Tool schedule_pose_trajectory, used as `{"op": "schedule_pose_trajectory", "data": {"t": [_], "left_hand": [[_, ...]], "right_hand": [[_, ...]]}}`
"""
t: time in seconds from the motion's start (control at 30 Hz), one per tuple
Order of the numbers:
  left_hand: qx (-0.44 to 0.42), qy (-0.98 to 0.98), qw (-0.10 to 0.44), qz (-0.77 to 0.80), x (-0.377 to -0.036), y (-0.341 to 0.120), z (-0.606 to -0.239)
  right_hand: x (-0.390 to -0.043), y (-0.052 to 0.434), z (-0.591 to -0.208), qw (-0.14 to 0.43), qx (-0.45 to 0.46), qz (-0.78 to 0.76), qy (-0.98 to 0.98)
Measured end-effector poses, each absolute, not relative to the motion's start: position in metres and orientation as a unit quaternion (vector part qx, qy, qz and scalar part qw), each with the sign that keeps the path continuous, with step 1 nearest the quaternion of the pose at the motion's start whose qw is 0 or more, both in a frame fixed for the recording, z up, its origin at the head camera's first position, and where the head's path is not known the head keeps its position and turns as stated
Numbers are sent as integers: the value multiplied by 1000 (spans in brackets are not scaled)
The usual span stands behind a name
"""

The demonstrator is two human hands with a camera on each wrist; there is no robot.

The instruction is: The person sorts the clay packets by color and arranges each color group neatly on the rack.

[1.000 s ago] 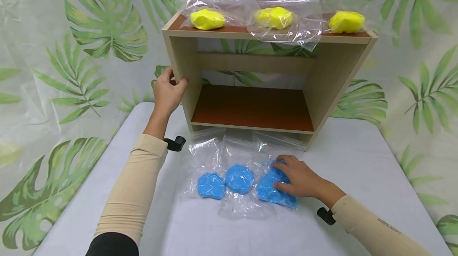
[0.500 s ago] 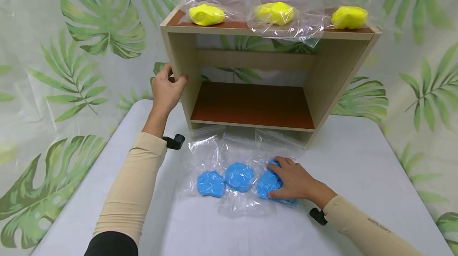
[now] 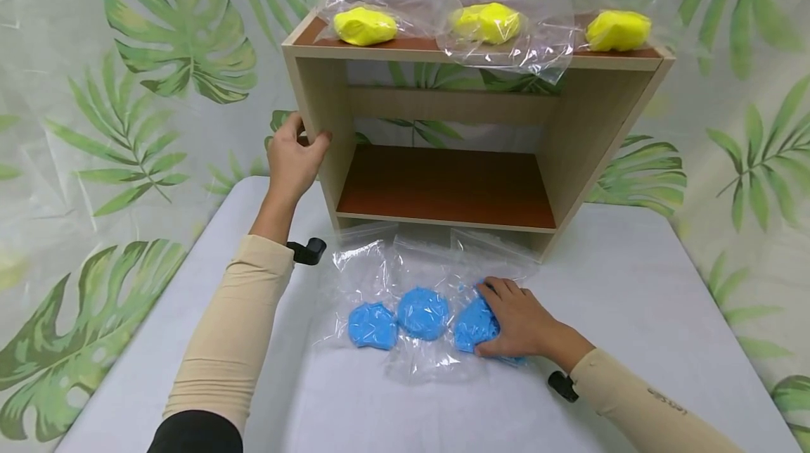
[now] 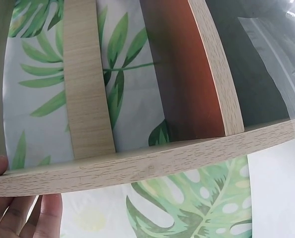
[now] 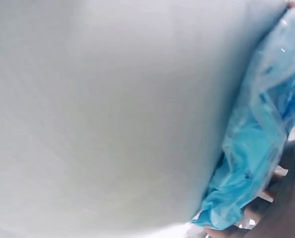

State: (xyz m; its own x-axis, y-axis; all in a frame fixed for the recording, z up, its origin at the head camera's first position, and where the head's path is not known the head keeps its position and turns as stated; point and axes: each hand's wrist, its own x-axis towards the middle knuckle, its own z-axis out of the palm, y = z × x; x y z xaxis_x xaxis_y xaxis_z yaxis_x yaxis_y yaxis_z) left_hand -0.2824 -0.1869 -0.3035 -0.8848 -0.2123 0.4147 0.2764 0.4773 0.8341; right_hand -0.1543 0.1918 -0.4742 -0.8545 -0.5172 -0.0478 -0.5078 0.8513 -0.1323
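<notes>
Right hand (image 3: pixel 520 323) curls over the rightmost blue dough bag (image 3: pixel 476 326) on the table (image 3: pixel 633 298), before the shelf unit (image 3: pixel 474 122). Left hand (image 3: pixel 292 157) clasps its side panel. Risk: slick plastic may slip from the grip

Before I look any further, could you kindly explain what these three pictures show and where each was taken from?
No machine here: a person works with two bare hands, filmed by a camera on the head and one on each wrist. The head view looks down on a white table bearing a wooden shelf unit. The left hand grips the unit's left side panel; the left wrist view shows that panel's edge close up. The right hand grips the rightmost of three clear bags of blue dough, seen blurred in the right wrist view. Two more blue bags lie beside it, and three bags of yellow dough sit on top.
</notes>
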Motion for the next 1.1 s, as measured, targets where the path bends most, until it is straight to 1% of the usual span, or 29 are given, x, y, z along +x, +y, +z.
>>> {"op": "schedule_pose_trajectory", "data": {"t": [0.43,0.83,1.1], "left_hand": [[-19,-828,246,-504,-280,-187,-302],[-12,-830,245,-500,-282,-187,-300],[-13,-831,242,-501,-282,-184,-301]], "right_hand": [[-155,188,-470,58,-265,-56,961],[-154,184,-463,56,-264,-67,961],[-152,191,-460,59,-261,-95,959]]}}
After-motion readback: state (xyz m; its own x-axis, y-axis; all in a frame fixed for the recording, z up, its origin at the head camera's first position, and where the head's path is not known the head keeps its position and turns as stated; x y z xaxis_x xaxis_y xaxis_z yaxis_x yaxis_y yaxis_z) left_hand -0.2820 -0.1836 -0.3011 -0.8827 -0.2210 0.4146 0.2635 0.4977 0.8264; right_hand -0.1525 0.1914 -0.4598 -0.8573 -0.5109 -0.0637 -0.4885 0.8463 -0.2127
